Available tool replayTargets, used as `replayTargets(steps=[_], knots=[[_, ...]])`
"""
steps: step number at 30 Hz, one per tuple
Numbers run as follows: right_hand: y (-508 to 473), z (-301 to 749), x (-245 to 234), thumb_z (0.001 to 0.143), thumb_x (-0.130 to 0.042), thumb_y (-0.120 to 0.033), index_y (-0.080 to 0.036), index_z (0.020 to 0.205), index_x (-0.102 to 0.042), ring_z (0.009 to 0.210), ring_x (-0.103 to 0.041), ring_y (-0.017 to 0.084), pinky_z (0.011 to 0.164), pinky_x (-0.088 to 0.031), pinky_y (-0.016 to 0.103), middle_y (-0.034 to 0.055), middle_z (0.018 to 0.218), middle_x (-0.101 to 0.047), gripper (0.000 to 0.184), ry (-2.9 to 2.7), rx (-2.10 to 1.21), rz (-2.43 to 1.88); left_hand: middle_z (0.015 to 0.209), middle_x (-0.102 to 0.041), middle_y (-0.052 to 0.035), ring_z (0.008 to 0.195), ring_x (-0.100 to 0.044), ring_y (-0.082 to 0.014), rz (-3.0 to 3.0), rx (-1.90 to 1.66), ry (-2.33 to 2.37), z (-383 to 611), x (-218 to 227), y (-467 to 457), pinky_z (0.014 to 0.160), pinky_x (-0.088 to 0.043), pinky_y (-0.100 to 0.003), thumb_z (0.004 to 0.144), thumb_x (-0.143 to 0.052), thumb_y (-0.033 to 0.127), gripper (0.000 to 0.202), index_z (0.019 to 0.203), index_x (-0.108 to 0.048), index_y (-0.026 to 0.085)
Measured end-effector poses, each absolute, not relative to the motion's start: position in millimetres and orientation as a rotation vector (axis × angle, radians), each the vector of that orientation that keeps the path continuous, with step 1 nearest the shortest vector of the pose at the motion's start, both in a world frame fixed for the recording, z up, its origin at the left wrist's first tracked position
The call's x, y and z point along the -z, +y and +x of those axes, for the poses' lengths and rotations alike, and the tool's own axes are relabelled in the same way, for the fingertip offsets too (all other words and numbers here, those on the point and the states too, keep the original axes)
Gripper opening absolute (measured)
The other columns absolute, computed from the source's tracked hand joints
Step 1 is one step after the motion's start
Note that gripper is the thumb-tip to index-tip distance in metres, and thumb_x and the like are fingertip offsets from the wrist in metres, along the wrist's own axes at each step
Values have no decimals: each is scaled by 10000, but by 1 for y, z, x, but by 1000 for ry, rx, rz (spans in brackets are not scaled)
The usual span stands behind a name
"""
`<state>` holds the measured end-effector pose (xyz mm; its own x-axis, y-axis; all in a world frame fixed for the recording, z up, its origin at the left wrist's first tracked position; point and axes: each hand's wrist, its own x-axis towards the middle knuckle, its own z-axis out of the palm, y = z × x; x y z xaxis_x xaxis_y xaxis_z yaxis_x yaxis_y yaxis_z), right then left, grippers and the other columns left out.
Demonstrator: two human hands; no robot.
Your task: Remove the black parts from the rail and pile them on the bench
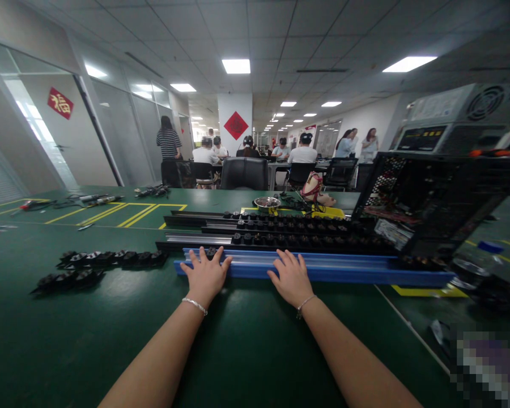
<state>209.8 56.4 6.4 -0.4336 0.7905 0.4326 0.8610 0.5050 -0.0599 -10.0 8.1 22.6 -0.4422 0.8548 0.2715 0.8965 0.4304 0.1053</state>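
While left hand and right hand lie spread wide, gripping nothing, fingers over the blue rail just ahead, its long axis runs left-right across the tabletop; left hand nearer the small black part at rail's left end, black rails just beyond, computer case crowding the right end

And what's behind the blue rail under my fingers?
Behind the blue rail lie black rails holding rows of small black parts, with a metal bowl farther back. The open computer case hides the black rails' right ends.
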Motion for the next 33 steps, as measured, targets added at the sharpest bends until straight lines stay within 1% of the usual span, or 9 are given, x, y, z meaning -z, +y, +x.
replayTargets(steps=[15,25,29,33], knots=[[55,210,-9,873,-414,-410,-208,1007,-605,1279,-335,274,1056,-183,511,73,1370,-447,309,-2358,199,-1372,1434,-337,-161,1320,-174,-465,-1534,380,-2524,-16,-19,10,956,-189,-683,794,-178,691,677,1360,-357,363],[56,209,-9,871,-418,-405,-213,999,-607,1273,-342,272,1050,-189,512,72,1363,-454,298,-2353,200,-1367,1434,-343,-152,1324,-170,-456,-1496,377,-2563,-19,-25,8,968,-183,-672,811,-226,660,630,1350,-374,368],[56,209,-8,871,-423,-409,-215,1007,-604,1273,-340,268,1048,-191,509,71,1362,-455,298,-2351,207,-1362,1433,-347,-150,1327,-182,-441,-1491,379,-2565,-20,-25,8,969,-185,-668,812,-217,661,633,1347,-381,365],[56,209,-7,870,-426,-403,-210,1004,-604,1267,-347,271,1050,-190,507,69,1362,-456,295,-2342,216,-1360,1431,-349,-151,1324,-184,-447,-1489,370,-2560,-21,-24,8,964,-194,-668,814,-220,658,633,1352,-372,362]])
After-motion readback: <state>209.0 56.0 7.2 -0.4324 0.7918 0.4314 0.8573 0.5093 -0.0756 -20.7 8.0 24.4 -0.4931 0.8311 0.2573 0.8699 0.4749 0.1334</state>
